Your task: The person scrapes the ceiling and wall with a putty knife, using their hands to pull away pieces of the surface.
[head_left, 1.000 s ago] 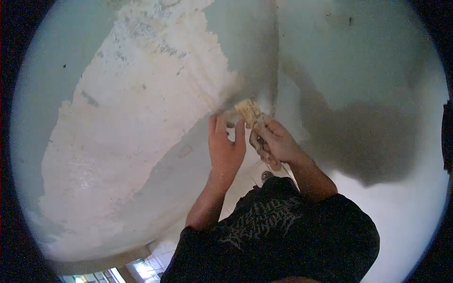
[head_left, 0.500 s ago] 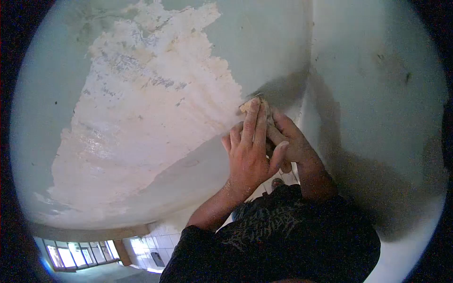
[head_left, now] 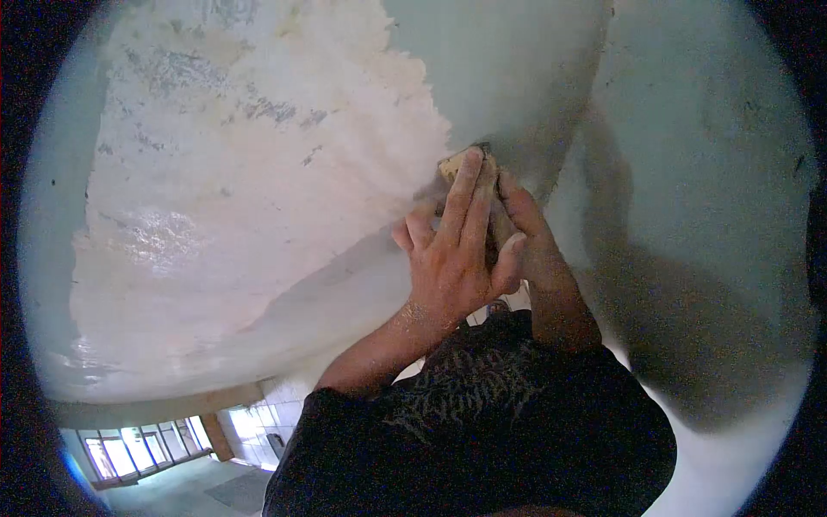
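My left hand [head_left: 457, 258] lies over a putty knife [head_left: 457, 164]. Its index and middle fingers are stretched flat along the tool toward the blade, and its thumb stands apart. The blade, with yellowish material on it, is against the wall beside the edge of a whitish patch [head_left: 233, 207]. Behind and to the right, my right hand [head_left: 534, 233] is closed around the tool. My left hand hides most of the handle and some of the right fingers. Both hands look dusty.
The pale green wall [head_left: 482, 69] meets another wall [head_left: 689, 129] at a corner on the right. Shadows fall across both. A barred window [head_left: 142, 452] and tiles [head_left: 258, 422] show at the lower left. A black shirt [head_left: 482, 431] fills the bottom.
The view has turned slightly, so the patch appears farther left and the corner farther right. Both hands and the putty knife sit slightly higher in view and farther from the corner.
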The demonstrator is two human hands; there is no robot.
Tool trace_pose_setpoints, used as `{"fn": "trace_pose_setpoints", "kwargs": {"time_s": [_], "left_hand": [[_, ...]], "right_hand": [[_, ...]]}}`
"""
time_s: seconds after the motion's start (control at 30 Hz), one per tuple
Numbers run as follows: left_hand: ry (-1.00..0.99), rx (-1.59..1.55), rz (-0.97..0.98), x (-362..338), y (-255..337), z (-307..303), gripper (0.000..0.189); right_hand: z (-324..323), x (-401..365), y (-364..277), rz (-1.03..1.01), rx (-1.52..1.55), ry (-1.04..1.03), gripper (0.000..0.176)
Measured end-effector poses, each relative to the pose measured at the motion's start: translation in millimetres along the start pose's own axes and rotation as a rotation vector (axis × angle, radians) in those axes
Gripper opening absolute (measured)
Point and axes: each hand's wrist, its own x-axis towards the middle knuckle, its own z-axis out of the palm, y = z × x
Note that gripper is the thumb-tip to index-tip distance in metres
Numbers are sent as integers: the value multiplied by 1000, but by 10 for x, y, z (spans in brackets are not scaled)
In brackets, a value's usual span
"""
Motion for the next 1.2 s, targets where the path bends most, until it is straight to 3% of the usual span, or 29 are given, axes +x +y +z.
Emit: {"fn": "trace_pose_setpoints", "kwargs": {"time_s": [0.33, 0.53, 0.63, 1.2], "left_hand": [[78, -23, 48, 45, -100, -1, 66], [4, -59, 15, -31, -93, -2, 69], [66, -55, 41, 36, -100, -26, 70], [19, -70, -9, -16, -59, -12, 69]], "right_hand": [[-91, -34, 12, 5, 69, -10, 41], [3, 74, 7, 23, 108, -40, 41], [27, -105, 69, 29, 138, -39, 41], [38, 96, 50, 50, 280, -46, 40]]}}
